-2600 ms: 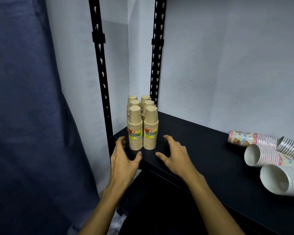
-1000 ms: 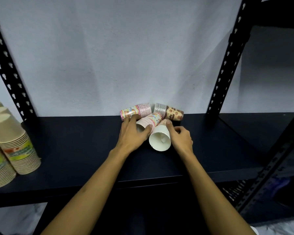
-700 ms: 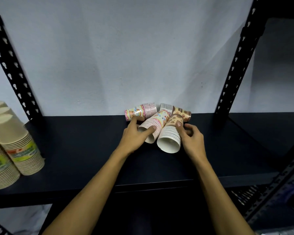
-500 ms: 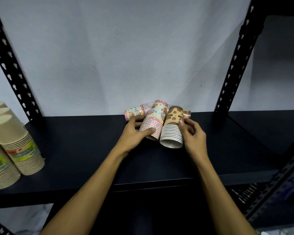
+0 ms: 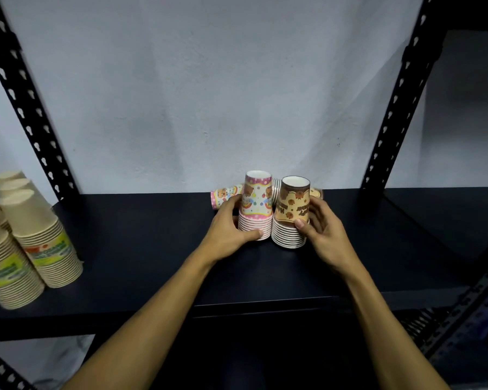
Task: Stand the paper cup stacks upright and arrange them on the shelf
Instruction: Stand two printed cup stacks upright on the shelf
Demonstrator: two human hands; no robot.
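Observation:
Two patterned paper cup stacks stand upside down, side by side, on the black shelf [image 5: 141,249]. My left hand [image 5: 228,229] wraps the pink stack [image 5: 256,204] from the left. The brown stack [image 5: 292,209] is gripped from the right by my right hand [image 5: 321,235]. Behind them a pink-and-yellow stack [image 5: 223,194] lies on its side, partly hidden. Another lying stack [image 5: 317,192] peeks out behind the brown one.
Several kraft-coloured cup stacks [image 5: 34,237] stand upright at the shelf's left end. Black perforated uprights rise at the left [image 5: 31,108] and right [image 5: 397,102]. A white wall closes the back. A second shelf [image 5: 448,215] continues on the right.
Both hands have tipped the pink and brown stacks from lying on their sides to standing upright, rims down, next to each other.

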